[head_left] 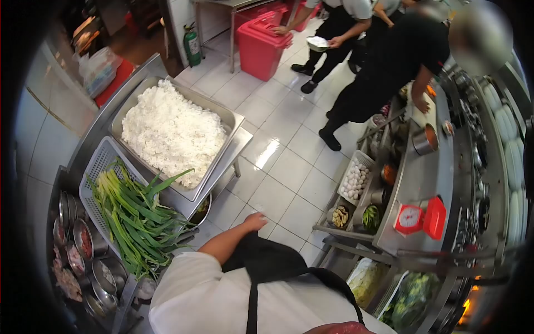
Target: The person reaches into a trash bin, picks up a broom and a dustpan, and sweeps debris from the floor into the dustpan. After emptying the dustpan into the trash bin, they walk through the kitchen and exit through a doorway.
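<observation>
My left hand (256, 221) is over the tiled floor in front of my black apron (272, 253). Its fingers look loosely curled together, and no object shows in them. To its left, long green leafy stalks (133, 214) lie across a grey perforated basket (89, 192). Behind them, a steel tray (233, 119) full of white rice (169, 131) rests on a metal table (239, 146). My hand touches none of these. My right hand is not in view.
Co-workers stand at the top right, one holding a bowl (318, 43). A red bin (261, 50) and extinguisher (192, 45) are at the back. The right counter holds a red scale (410, 217), with eggs (356, 179) beside it. Metal bowls (83, 239) are at the lower left.
</observation>
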Tool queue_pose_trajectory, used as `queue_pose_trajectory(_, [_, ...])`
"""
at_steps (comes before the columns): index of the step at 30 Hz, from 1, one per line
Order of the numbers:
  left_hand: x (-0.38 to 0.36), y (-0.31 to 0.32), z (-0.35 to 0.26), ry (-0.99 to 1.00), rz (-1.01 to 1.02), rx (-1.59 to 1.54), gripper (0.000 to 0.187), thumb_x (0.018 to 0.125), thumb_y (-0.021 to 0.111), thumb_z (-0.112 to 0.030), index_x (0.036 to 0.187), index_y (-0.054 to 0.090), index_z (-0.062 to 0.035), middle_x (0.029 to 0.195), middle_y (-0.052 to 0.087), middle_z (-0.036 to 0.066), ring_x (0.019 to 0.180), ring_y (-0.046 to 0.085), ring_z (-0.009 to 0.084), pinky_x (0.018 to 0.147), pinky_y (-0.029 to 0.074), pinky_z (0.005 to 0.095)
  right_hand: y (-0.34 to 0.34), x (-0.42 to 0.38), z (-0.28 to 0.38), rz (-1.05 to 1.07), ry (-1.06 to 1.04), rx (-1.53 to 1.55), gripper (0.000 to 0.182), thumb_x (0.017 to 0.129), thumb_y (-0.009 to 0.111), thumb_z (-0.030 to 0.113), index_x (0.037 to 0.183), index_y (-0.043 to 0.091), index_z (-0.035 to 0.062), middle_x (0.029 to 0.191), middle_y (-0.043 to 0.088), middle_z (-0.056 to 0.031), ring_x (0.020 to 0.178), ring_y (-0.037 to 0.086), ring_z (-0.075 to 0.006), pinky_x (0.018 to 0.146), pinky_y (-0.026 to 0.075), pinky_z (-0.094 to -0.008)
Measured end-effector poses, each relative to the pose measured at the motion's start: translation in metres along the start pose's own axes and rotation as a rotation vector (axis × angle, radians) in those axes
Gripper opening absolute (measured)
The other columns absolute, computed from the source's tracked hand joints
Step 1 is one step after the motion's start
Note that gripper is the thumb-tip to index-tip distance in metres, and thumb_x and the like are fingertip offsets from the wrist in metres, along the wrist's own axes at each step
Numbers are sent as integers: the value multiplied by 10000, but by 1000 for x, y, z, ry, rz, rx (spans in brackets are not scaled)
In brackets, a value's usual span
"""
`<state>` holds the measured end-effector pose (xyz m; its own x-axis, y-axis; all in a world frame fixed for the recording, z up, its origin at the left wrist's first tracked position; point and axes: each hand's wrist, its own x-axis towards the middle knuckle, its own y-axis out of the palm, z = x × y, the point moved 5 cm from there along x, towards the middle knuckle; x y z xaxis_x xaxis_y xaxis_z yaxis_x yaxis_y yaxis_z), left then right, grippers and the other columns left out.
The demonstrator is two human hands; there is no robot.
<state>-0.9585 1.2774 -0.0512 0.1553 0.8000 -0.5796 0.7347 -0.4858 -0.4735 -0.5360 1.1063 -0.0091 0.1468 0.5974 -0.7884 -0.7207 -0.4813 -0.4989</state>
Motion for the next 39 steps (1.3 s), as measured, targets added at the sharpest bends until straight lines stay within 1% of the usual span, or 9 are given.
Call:
queue_pose_trajectory(4, [52, -39, -128, 170, 92, -31, 467, 812, 622, -370, 1153, 561, -58, 1111, 611, 184, 1037, 577, 345, 885, 465, 409, -31, 13, 25, -13, 52, 47, 242, 815, 631, 247, 927, 625, 33, 719, 646, -87, 635, 621, -175, 598, 503, -342])
queue_pose_trajectory(7, [99, -49, -172, 229, 114, -52, 463, 816, 623, -350, 1160, 556, -47, 1111, 608, 193, 1034, 580, 344, 884, 466, 409, -59, 51, 63, -33, 48, 114, 228, 822, 624, 234, 928, 617, 32, 714, 636, -83, 626, 613, -174, 585, 500, -338])
queue_pose_trajectory(16, [206, -101, -194, 60, 328, 247, 420, 826, 628, -342, 1113, 570, -41, 1091, 615, 182, 1057, 574, 347, 888, 462, 426, -140, 223, 196, 36, -85, 224, 186, 843, 603, 193, 930, 592, 29, 698, 605, -72, 597, 588, -173, 546, 490, -324])
queue_pose_trajectory(19, [250, -140, -185, 28, 272, 246, 480, 837, 610, -365, 1187, 530, -47, 1103, 613, 183, 1054, 566, 350, 892, 452, 425, -178, 276, 255, 50, -144, 323, 172, 850, 596, 179, 931, 584, 28, 692, 595, -68, 588, 580, -172, 534, 487, -320])
queue_pose_trajectory(23, [290, -209, -160, -128, -102, 4, 405, 834, 624, -316, 1125, 570, -40, 1083, 622, 179, 1037, 580, 353, 875, 468, 432, -223, 364, 337, 82, -98, 482, 125, 862, 563, 133, 940, 554, 35, 674, 552, -53, 573, 557, -161, 522, 487, -307])
queue_pose_trajectory(27, [303, -257, -132, -307, -176, -39, 369, 846, 589, -276, 1121, 580, -31, 1107, 612, 194, 1057, 573, 364, 879, 475, 438, -219, 419, 462, 3, -256, 269, 146, 847, 562, 141, 940, 565, 28, 682, 568, -67, 563, 554, -160, 500, 467, -289])
queue_pose_trajectory(29, [321, -289, -105, -403, -193, -52, 347, 848, 570, -251, 1117, 587, -31, 1119, 606, 201, 1074, 565, 368, 886, 478, 439, -165, 412, 586, 221, -443, 115, 170, 859, 570, 144, 978, 572, 22, 706, 583, -78, 598, 568, -163, 544, 484, -284])
queue_pose_trajectory(36, [370, -373, -59, -424, -353, -324, 366, 828, 578, -265, 1106, 596, -28, 1124, 600, 203, 1067, 564, 359, 904, 459, 428, -87, 339, 800, 640, -761, -593, 240, 883, 580, 177, 1083, 592, 46, 795, 635, -65, 711, 598, -127, 685, 492, -285])
queue_pose_trajectory(39, [376, -411, -45, -418, -430, -430, 378, 835, 571, -291, 1123, 598, -47, 1117, 610, 180, 1060, 565, 352, 913, 450, 417, -81, 359, 857, 386, -890, -802, 282, 844, 614, 231, 1067, 613, 58, 818, 664, -119, 772, 642, -220, 722, 503, -333])
